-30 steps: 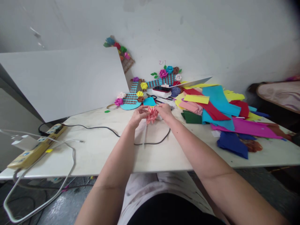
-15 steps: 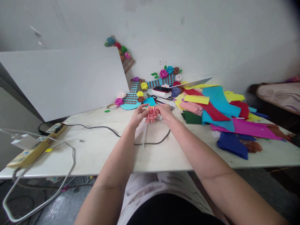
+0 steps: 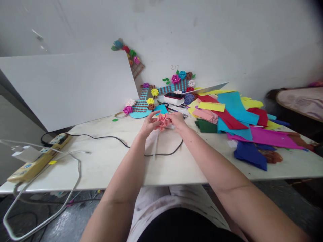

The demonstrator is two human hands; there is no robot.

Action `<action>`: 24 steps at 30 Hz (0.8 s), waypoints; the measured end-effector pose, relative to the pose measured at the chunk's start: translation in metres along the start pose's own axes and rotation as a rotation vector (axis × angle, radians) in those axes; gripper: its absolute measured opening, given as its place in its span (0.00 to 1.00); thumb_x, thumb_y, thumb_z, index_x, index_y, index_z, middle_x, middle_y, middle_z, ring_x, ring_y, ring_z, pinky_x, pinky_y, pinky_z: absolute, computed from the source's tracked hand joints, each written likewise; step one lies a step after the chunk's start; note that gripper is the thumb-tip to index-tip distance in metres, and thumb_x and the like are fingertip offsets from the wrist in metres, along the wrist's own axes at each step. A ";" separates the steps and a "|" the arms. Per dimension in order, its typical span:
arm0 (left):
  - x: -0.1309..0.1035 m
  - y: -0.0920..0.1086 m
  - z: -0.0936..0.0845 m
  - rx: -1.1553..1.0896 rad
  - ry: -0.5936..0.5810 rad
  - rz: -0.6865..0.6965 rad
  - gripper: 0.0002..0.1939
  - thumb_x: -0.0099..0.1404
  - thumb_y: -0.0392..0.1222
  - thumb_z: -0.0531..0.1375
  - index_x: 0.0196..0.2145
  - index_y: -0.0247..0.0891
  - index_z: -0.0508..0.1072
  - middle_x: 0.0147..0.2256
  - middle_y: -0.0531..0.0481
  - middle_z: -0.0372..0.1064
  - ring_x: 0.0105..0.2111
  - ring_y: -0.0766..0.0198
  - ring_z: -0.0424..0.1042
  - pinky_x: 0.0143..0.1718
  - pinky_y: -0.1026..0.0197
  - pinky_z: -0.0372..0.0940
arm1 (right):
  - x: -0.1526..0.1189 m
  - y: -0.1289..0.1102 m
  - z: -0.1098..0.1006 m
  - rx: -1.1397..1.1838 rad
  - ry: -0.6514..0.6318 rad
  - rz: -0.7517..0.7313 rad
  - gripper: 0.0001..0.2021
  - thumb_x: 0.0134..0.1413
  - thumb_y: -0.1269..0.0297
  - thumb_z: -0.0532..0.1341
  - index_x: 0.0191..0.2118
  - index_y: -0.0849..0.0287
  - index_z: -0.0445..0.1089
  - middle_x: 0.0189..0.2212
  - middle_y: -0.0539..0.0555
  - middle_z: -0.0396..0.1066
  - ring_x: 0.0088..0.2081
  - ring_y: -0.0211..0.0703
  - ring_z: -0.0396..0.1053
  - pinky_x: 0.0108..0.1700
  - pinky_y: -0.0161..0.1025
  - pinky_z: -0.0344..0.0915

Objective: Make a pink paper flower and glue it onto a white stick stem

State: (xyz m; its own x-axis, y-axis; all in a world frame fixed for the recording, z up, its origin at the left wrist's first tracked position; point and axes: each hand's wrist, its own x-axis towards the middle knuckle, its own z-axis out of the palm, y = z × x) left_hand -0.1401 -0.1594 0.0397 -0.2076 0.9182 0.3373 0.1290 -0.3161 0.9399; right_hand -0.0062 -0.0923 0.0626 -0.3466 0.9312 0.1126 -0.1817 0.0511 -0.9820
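A pink paper flower (image 3: 163, 121) is held between my two hands above the middle of the table. My left hand (image 3: 149, 124) pinches its left side with thumb and fingers. On the other side, the fingers of my right hand (image 3: 177, 120) close on the petals' right edge. Below the flower a translucent stick (image 3: 156, 144) lies pointing toward me, its far end hidden. A black cord (image 3: 164, 154) curves across the tabletop under my forearms. Just beyond my hands lies a blue piece of paper (image 3: 161, 109).
Folded coloured crepe paper (image 3: 234, 111) is heaped on the right. Scissors (image 3: 165, 104), a phone on a white box (image 3: 174, 98) and flower-decorated blue woven pieces (image 3: 141, 104) are at the back. A power strip (image 3: 37, 158) with cables sits left, before a large white board (image 3: 70, 90).
The flower has turned slightly between my fingers and its petals look more bunched. My left fingers have shifted a little; the rest of the table looks the same.
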 end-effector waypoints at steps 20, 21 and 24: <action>0.002 -0.005 -0.002 0.011 -0.005 0.025 0.22 0.45 0.47 0.69 0.37 0.31 0.73 0.19 0.55 0.65 0.19 0.70 0.63 0.21 0.67 0.55 | 0.019 0.021 -0.007 -0.427 0.004 -0.162 0.08 0.38 0.61 0.58 0.17 0.58 0.63 0.14 0.46 0.63 0.21 0.36 0.63 0.25 0.33 0.58; 0.003 -0.005 -0.002 0.011 -0.006 0.030 0.22 0.46 0.47 0.68 0.36 0.31 0.73 0.19 0.55 0.65 0.18 0.70 0.63 0.21 0.66 0.55 | 0.019 0.022 -0.007 -0.428 0.008 -0.169 0.08 0.38 0.61 0.58 0.17 0.58 0.63 0.14 0.45 0.62 0.21 0.36 0.63 0.26 0.33 0.58; 0.004 -0.008 -0.002 0.002 -0.008 0.032 0.20 0.48 0.46 0.66 0.37 0.31 0.72 0.20 0.54 0.67 0.18 0.70 0.63 0.21 0.66 0.56 | 0.020 0.023 -0.007 -0.430 0.014 -0.183 0.08 0.38 0.61 0.58 0.16 0.58 0.62 0.13 0.45 0.61 0.21 0.36 0.62 0.26 0.33 0.59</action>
State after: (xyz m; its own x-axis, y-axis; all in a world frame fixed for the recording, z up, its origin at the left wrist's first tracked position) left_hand -0.1442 -0.1540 0.0340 -0.1960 0.9093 0.3671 0.1374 -0.3452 0.9284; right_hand -0.0108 -0.0700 0.0413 -0.3316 0.8976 0.2905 0.1605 0.3571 -0.9202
